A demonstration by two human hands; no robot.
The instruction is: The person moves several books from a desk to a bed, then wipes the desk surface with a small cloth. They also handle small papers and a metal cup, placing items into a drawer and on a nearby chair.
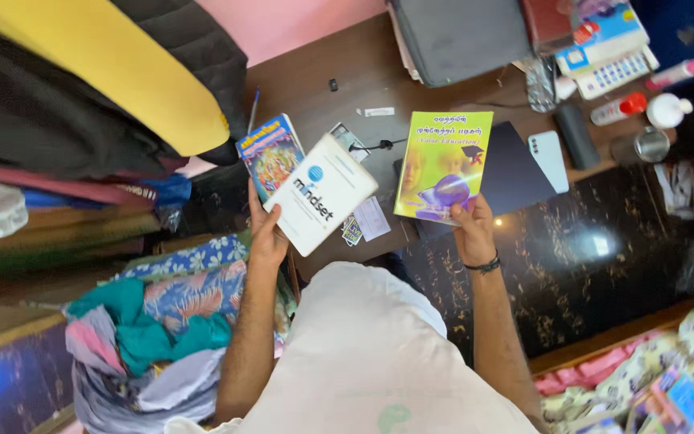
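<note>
Seen from above, a person in a pale shirt holds books over a dark wooden desk point(363, 72): the left hand point(267, 233) is closed on a white paperback point(320, 194) with a blue-covered book point(269, 153) fanned behind it, while the right hand point(472, 229), a dark band at the wrist, grips the bottom edge of a yellow-green book point(443, 161) held upright. On the desk beyond lie a dark folder point(516, 173), a pale phone point(549, 157), a grey bag point(459, 36) and small bottles point(620, 107). Folded clothes point(82, 88) are stacked at left, and bright fabrics point(162, 321) are heaped below them
</note>
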